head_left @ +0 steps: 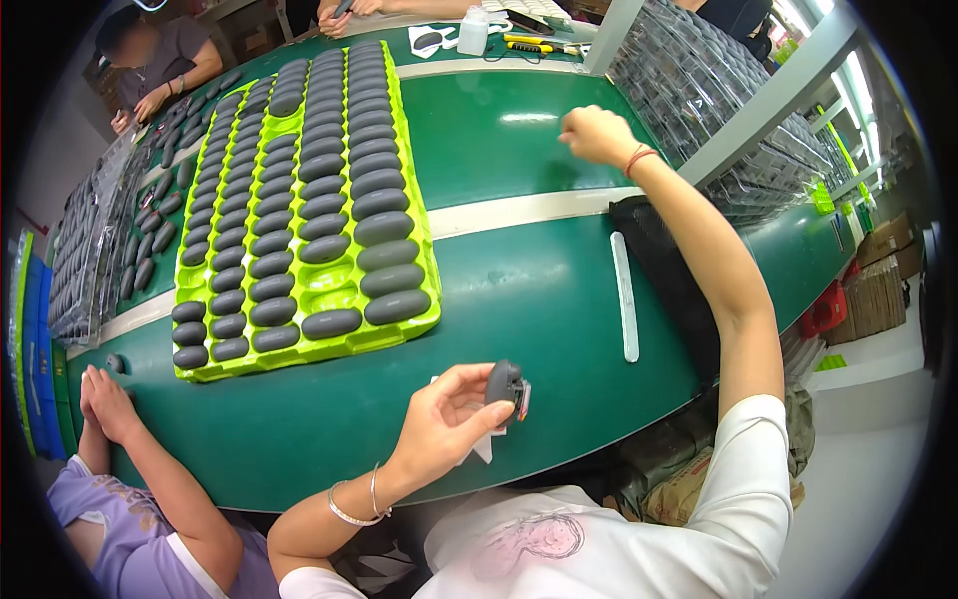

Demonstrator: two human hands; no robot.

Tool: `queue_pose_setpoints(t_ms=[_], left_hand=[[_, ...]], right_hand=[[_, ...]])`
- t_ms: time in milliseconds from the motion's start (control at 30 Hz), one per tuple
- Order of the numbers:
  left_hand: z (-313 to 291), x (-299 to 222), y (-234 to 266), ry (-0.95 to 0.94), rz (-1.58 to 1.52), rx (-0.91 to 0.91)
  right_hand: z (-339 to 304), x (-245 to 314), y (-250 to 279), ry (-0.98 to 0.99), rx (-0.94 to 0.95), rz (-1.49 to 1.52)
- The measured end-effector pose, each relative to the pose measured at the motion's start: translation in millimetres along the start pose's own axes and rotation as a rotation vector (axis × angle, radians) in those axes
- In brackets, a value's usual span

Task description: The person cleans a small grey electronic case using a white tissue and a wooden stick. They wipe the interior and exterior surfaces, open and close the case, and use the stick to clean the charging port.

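My left hand [439, 424] is closed around a dark grey oval casing [502, 384], held on edge over the near side of the table. The casing's right side shows small inner parts with a touch of orange. Beneath that hand lies a piece of white paper or cloth [483, 451], partly hidden. My right hand [597, 135] is stretched far out over the table's far right, its fingers curled closed; anything in them is too hidden to name. Left of both hands stands a bright green tray [419, 190] with rows of similar grey oval pieces and a few bare slots.
A pale flat strip [625, 299] and black fabric [679, 290] lie on the right. Stacked clear trays [718, 110] rise behind a metal post. A white bottle [473, 32] and a yellow cutter [529, 45] sit at the back. Other people's hands [108, 404] rest at the left.
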State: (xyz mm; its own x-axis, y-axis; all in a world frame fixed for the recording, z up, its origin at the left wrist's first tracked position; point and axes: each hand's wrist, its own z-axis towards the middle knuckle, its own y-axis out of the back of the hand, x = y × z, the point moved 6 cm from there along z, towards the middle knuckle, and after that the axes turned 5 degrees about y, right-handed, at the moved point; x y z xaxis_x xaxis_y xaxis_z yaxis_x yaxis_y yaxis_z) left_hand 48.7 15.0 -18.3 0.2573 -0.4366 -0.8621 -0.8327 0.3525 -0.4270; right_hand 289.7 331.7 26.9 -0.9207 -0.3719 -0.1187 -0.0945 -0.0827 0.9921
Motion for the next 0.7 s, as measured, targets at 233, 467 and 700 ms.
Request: queue_pose_setpoints(t_ms=[233,467,700], left_hand=[[8,-11,19,-0.141,0.086,-0.138],[14,-7,37,-0.020,0.047,-0.146],[20,-5,44,-0.007,0.008,-0.121]], right_hand=[[59,-145,-14,-0.339,-0.054,-0.287],[118,-194,-66,-0.407,-0.029,-0.386],[142,-204,-78,-0.411,-0.123,-0.485]])
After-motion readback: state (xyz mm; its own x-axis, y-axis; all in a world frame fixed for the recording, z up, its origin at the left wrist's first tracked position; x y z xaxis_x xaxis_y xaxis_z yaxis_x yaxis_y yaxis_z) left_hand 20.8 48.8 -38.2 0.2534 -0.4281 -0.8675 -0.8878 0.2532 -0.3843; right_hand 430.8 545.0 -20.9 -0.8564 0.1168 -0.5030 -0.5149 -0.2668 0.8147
